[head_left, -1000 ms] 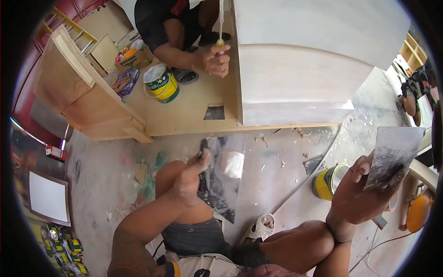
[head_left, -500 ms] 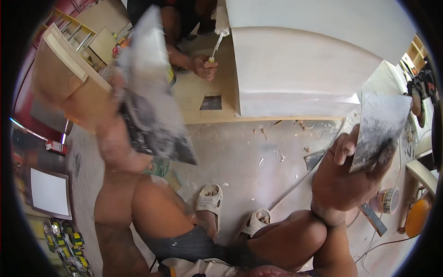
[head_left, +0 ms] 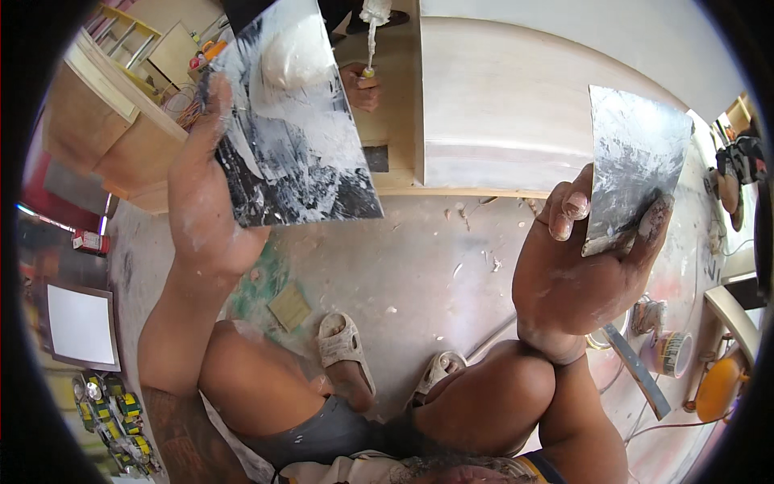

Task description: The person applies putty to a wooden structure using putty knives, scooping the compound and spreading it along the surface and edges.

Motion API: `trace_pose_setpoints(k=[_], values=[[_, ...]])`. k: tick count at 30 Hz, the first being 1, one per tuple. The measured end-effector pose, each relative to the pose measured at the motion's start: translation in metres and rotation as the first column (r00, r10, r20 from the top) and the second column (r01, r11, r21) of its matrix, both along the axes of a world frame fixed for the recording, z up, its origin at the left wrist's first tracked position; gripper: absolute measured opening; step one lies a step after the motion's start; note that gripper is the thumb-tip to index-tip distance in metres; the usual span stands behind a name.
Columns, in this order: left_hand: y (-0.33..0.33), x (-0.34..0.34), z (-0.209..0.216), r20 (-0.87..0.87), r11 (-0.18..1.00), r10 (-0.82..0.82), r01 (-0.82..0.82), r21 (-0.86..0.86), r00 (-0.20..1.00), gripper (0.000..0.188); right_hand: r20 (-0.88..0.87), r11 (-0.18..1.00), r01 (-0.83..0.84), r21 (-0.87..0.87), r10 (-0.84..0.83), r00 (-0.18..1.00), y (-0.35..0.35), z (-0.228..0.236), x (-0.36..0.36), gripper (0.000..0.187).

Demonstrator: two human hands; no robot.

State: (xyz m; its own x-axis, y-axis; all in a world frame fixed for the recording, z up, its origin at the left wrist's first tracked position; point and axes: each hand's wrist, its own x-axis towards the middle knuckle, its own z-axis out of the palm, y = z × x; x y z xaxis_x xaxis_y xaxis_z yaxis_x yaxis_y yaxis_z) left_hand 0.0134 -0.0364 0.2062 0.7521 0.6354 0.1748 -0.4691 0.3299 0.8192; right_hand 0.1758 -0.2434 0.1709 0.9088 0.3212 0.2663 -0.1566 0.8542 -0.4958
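My left hand [head_left: 203, 165] is closed on the edge of a dark rectangular board [head_left: 290, 173], smeared with white paste. A thick lump of white putty [head_left: 294, 60] sits on its upper part. On the right, my right hand [head_left: 564, 266] grips a thin, flexible metal scraper sheet [head_left: 637, 153] near its lower end, thumb against the face toward me. White residue coats that sheet and my fingertips. The two tools are held apart, in front of a pale panelled cabinet [head_left: 500, 89].
Beyond the board, another person's hand [head_left: 363, 87] grips a small paint roller [head_left: 375, 12]. A wooden cabinet piece [head_left: 121, 121] stands left. Scraps litter the floor [head_left: 419, 266]. At right lie a metal strip [head_left: 637, 371], a bucket [head_left: 669, 353] and a yellow-orange object [head_left: 720, 389].
My left hand has swung the board from a blurred, steep tilt to show its putty-covered face. My right hand with the scraper has shifted up and left in the view.
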Motion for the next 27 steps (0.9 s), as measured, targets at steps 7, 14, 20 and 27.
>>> trace_pose_setpoints(k=[7,14,20,27], values=[[0.008,0.034,-0.056,-0.167,0.987,-0.121,0.101,-0.125,0.979,0.042,0.026,0.994,0.108,0.028,-0.109,0.994,-0.013,-0.017,0.022,0.041],[0.016,0.043,-0.150,-0.123,0.972,-0.047,0.017,-0.235,0.991,0.044,-0.065,0.795,-0.162,-0.584,0.153,0.986,-0.013,-0.078,0.030,0.027],[-0.001,0.065,-0.211,-0.112,0.979,0.116,-0.132,-0.155,0.987,0.041,0.063,0.520,-0.099,-0.848,0.284,0.957,-0.023,-0.120,0.007,0.023],[-0.027,0.055,-0.225,-0.159,0.995,0.061,-0.048,0.083,0.985,0.029,0.105,0.405,0.004,-0.914,0.228,0.968,-0.004,-0.138,-0.016,0.022]])
